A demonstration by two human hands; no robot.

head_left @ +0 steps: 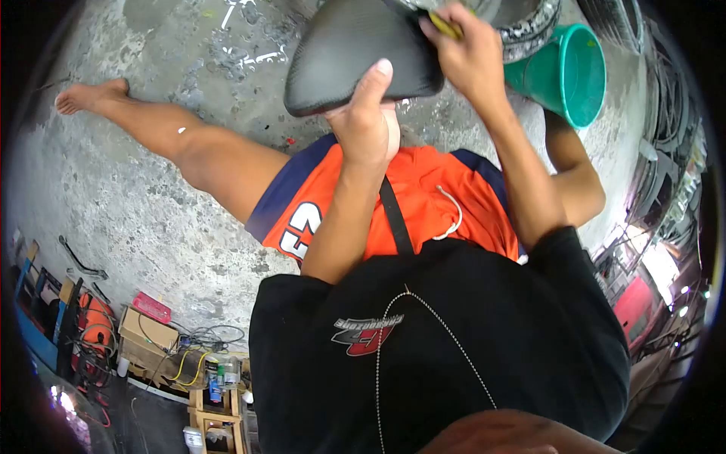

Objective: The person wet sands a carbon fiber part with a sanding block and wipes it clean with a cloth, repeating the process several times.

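A black, fine-textured, rounded piece that looks like a motorcycle seat (363, 49) is tilted above my lap, its upper end cut off by the frame. My left hand (367, 125) grips its lower edge, thumb lying on top and the other fingers hidden underneath. In my right hand (469, 49) is a yellow-handled tool (446, 25), with the fingers closed round it. The tool's dark front end reaches the seat's upper right side; what kind of tool it is I cannot make out.
A green bucket (567, 76) leans by my right leg, with a tire (533, 30) beside it. More tires and coiled material line the right side. At lower left are a cardboard box (144, 337), cables, a wooden stand (215, 416) and an orange object (96, 321). Wet concrete lies ahead.
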